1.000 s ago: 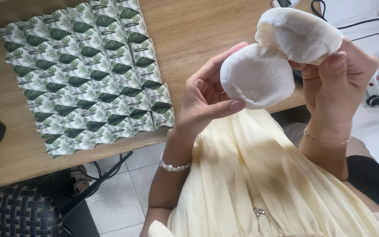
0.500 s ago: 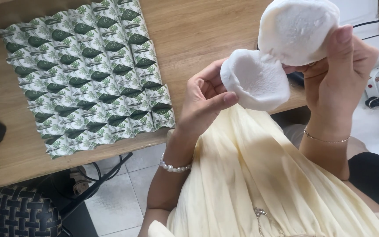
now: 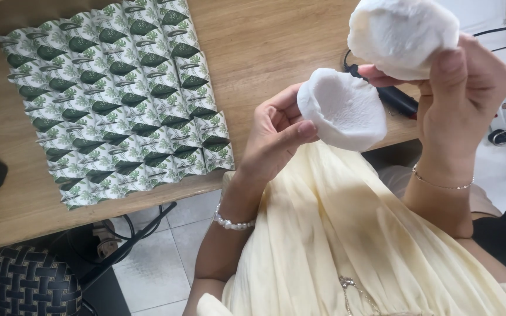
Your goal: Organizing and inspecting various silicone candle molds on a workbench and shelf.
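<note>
White padded cups, two of them, sit in the upper right of the frame, one in each hand. The lower cup [image 3: 344, 110] lies at centre right, its left rim pinched between the thumb and fingertips of the left hand [image 3: 273, 137], so that grip is closed on the cup's edge while the rest of the cup hangs free to the right of the fingers. The upper cup [image 3: 402, 35] sits at the top right, held from below and behind by the right hand [image 3: 467, 102], whose thumb presses up against its lower right edge; this grip is closed on it too. Both cups are round, soft and foam-like, with a faintly crinkled surface; the lower one shows its hollow inner face to the camera, the upper one its bulging side. They stand near each other, but I cannot tell whether they touch. The left forearm rises from the bottom centre with a pearl bracelet [image 3: 233, 222] at the wrist, palm turned right. The right wrist, wearing a thin chain bracelet [image 3: 440, 182], is raised at the right edge with its fingers curled. Pale yellow pleated fabric [image 3: 346, 234] spreads below both hands, and a leaf-patterned cloth [image 3: 112, 99] lies on the wooden counter [image 3: 265, 41] at upper left.
</note>
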